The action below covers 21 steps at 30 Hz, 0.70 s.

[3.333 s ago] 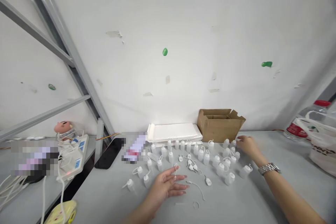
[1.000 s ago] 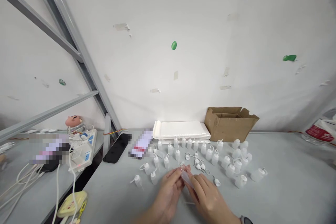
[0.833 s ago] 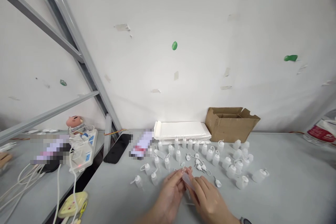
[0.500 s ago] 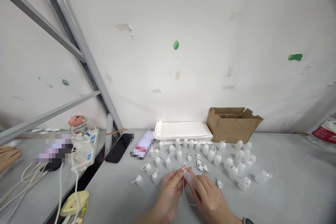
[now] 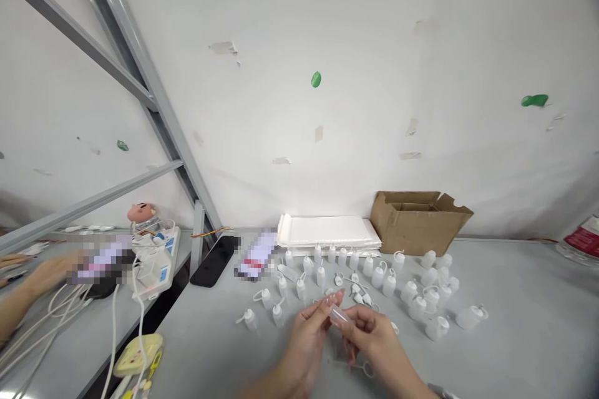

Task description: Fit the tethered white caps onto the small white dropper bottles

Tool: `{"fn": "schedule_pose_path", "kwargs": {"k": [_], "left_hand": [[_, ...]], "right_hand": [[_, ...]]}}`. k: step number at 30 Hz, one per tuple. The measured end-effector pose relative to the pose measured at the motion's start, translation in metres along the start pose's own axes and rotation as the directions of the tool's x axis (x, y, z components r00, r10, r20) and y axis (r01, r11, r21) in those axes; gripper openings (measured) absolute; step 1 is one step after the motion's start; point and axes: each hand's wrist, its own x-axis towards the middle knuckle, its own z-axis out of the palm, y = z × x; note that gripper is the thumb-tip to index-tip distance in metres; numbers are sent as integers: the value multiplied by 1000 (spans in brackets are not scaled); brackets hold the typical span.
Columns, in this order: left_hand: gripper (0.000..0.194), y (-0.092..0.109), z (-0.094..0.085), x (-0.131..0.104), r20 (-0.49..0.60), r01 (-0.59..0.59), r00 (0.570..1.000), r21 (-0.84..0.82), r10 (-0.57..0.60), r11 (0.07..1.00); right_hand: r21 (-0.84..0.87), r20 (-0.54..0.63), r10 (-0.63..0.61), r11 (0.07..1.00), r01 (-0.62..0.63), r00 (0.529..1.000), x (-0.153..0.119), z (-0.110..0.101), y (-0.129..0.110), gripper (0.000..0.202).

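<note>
A small translucent plastic squeeze bottle (image 5: 340, 317) is held tilted between my two hands. My left hand (image 5: 306, 336) pinches its upper end with thumb and fingers. My right hand (image 5: 377, 336) grips the body, fingers curled round it. Below them a thin white strap with a ring end (image 5: 368, 369) shows; whether it hangs or lies on the table I cannot tell. Just beyond my fingers lie several loose white caps (image 5: 360, 296). Capped bottles (image 5: 301, 288) stand in rows to the left, and wider bottles without visible tips (image 5: 416, 307) stand to the right.
White padded envelopes (image 5: 330, 232) and an open cardboard box (image 5: 416, 227) stand against the wall. Two phones, one black (image 5: 214, 262), lie left of the bottles. A power strip (image 5: 161, 268) with cables and a co-worker's hand (image 5: 53, 275) are on the neighbouring table.
My right hand has shifted its grip, its fingers curling more under the bottle. The ring-ended strap now shows below my hands. A co-worker's arm has come further in at the left.
</note>
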Motion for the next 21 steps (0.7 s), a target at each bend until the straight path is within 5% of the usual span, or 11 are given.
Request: {"fn": "schedule_pose_path", "kwargs": {"k": [2,4,10,14,16,18,21], "left_hand": [[34,3,-1,1,-25,-16,1000,19,16,1000],[33,6,-1,1,-39,-21,999,19,22,1000],[31,7,4,-2,-42,14,999,-27,-15,1000],[29,3,4,-3,-7,7,1000,-55,-8,998],[30,1,4,-3,7,6,1000,-67,-6,998],[31,0,5,-4,12,12,1000,-67,-11,998],[28,1,6,-4,4,38,999,-72,-37,997]], "right_hand": [[186,120,143,969,-164,982,6,0,-5,47],[227,109,126,963,-148,986,9,-1,-8,50],[-34,-11,-24,999,23,1000,0,-6,-7,35],[-248,-67,-245,943,222,967,-8,-5,-4,24],[-389,-86,-441,840,378,893,-10,-4,-3,21],[-539,-68,-645,666,516,762,-10,-3,-1,19],[-714,30,-807,396,578,589,-8,-4,-1,17]]}}
